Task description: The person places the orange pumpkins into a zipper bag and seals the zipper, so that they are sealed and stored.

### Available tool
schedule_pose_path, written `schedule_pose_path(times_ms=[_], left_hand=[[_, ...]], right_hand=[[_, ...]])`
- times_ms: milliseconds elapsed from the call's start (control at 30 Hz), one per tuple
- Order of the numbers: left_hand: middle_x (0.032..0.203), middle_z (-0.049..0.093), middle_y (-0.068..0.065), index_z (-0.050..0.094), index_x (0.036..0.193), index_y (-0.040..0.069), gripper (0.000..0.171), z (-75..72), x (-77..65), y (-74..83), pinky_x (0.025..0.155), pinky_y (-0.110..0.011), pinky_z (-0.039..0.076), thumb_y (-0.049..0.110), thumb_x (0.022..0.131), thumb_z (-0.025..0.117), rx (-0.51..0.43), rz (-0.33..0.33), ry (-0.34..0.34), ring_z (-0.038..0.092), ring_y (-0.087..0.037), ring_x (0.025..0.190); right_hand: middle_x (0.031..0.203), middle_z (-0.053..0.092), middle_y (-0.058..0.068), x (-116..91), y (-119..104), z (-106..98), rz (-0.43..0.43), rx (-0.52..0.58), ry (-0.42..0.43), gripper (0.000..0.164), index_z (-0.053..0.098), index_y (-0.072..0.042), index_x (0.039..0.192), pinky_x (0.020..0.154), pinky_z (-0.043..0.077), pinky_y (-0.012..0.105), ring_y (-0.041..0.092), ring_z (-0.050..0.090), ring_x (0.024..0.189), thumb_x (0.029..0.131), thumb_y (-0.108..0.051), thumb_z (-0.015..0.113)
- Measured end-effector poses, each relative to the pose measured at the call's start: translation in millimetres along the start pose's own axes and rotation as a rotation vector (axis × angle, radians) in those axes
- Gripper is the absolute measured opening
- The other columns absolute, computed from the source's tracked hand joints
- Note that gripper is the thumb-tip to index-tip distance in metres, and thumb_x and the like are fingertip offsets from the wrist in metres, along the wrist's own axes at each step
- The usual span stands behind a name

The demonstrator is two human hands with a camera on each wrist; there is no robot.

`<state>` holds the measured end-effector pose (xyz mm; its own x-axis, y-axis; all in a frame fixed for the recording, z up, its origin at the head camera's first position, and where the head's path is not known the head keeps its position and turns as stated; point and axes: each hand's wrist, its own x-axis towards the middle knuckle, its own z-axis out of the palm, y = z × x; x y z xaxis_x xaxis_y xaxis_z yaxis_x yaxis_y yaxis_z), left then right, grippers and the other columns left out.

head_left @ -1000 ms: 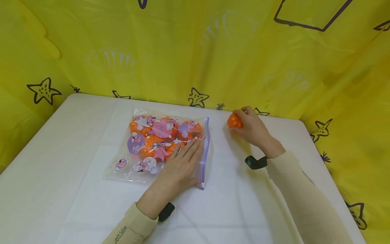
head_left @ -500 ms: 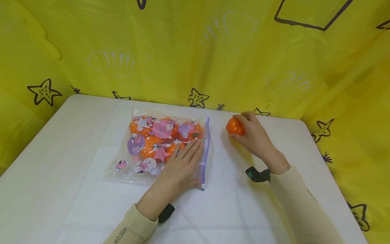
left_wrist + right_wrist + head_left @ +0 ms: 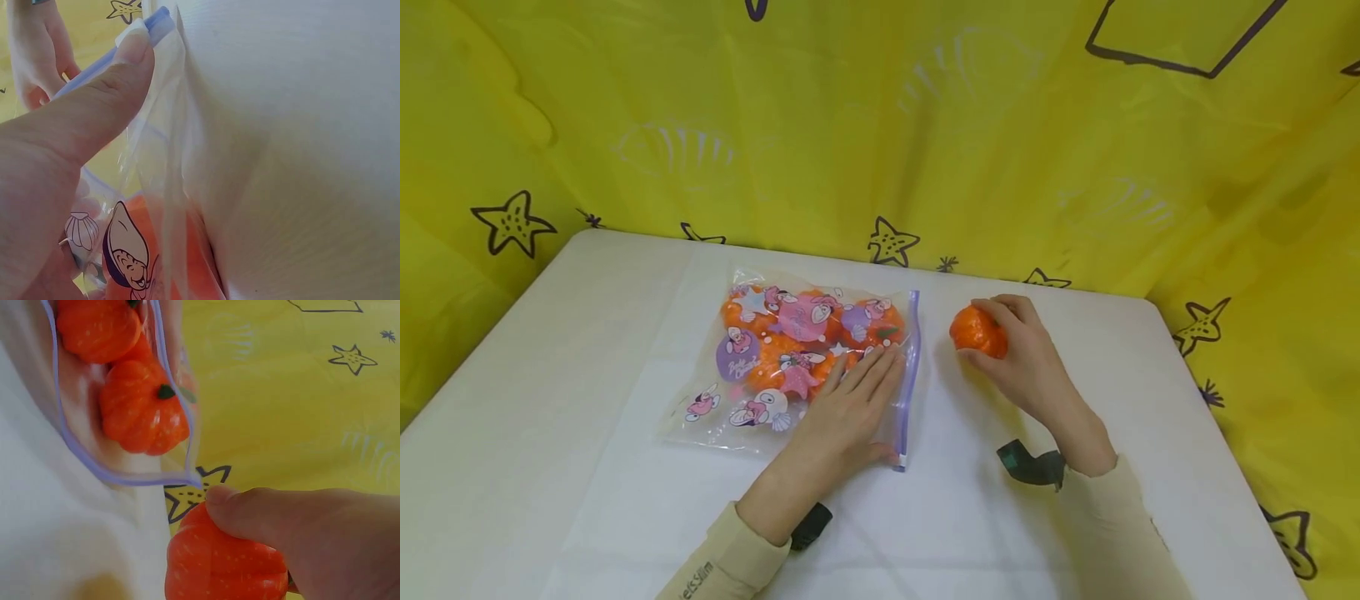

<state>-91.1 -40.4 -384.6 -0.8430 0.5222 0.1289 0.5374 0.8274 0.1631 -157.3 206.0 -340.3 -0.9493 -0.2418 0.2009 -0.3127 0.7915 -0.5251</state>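
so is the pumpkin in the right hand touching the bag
Apart: the head view shows a gap of white table between the held pumpkin and the bag.

The bag mouth (image 3: 134, 482) gapes — passable, it seems — but pumpkins (image 3: 142, 415) crowd just inside.

Hand pose
The left hand (image 3: 842, 417) was laid palm-down, straight-fingered; the right hand (image 3: 1026, 358) was curled in a grip.

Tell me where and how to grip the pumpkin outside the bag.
Grip the pumpkin by its ribbed sides, from the right, where the right hand holds it. Its round body likely suits a wrapped hold, and the open bag lies to its left.
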Motion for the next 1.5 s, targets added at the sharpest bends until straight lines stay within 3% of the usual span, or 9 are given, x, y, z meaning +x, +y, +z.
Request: schedule_pose_path(times_ms=[400,567,700,967,1200,1500], left_hand=[[0.168,0.017,-0.004,0.015,0.16,0.012,0.119,-0.5,0.9,1.7,0.125,-0.052,0.014,0.056,0.071,0.08,0.015,-0.004,-0.012,0.016,-0.025,0.155],[0.167,0.017,-0.004,0.015,0.16,0.012,0.118,-0.7,-0.7,1.3,0.125,-0.054,0.014,0.054,0.071,0.081,-0.001,-0.006,-0.011,0.016,-0.025,0.155],[0.167,0.018,-0.005,0.015,0.16,0.011,0.119,-0.8,-1.8,0.1,0.124,-0.054,0.015,0.056,0.071,0.08,0.011,-0.008,0.002,0.017,-0.025,0.155],[0.168,0.016,-0.005,0.015,0.16,0.01,0.12,0.2,-3.2,-0.5,0.124,-0.053,0.015,0.058,0.07,0.08,0.026,-0.003,0.005,0.017,-0.026,0.155],[0.168,0.016,-0.005,0.017,0.159,0.009,0.12,0.6,-2.5,0.1,0.125,-0.052,0.015,0.057,0.07,0.081,0.047,0.018,0.039,0.017,-0.025,0.155],[0.167,0.018,-0.005,0.017,0.159,0.011,0.12,0.2,0.1,1.7,0.125,-0.051,0.015,0.059,0.069,0.08,0.04,0.006,0.029,0.018,-0.025,0.155]], right_hand=[[0.14,0.043,0.015,-25,-12,14,0.031,0.071,0.018,0.058,0.055,-0.01,0.136,0.103,0.049,0.054,0.035,0.048,0.128,0.084,-0.019,0.08],[0.137,0.045,0.014,-30,-17,20,0.001,0.068,0.021,0.058,0.056,-0.009,0.134,0.102,0.05,0.053,0.034,0.05,0.125,0.082,-0.018,0.081],[0.137,0.045,0.013,-30,-21,25,-0.009,0.062,-0.002,0.06,0.056,-0.01,0.135,0.102,0.051,0.052,0.033,0.051,0.124,0.082,-0.019,0.081],[0.141,0.043,0.014,-31,-22,31,0.051,0.076,-0.101,0.07,0.046,-0.01,0.143,0.104,0.049,0.053,0.034,0.051,0.126,0.083,-0.024,0.08],[0.14,0.048,0.016,-32,-22,34,0.068,0.088,-0.131,0.077,0.04,-0.009,0.147,0.103,0.049,0.054,0.034,0.053,0.124,0.083,-0.025,0.08],[0.147,0.047,0.015,-31,-23,38,0.058,0.123,-0.175,0.087,0.034,-0.007,0.15,0.106,0.047,0.052,0.033,0.05,0.13,0.081,-0.027,0.083]])
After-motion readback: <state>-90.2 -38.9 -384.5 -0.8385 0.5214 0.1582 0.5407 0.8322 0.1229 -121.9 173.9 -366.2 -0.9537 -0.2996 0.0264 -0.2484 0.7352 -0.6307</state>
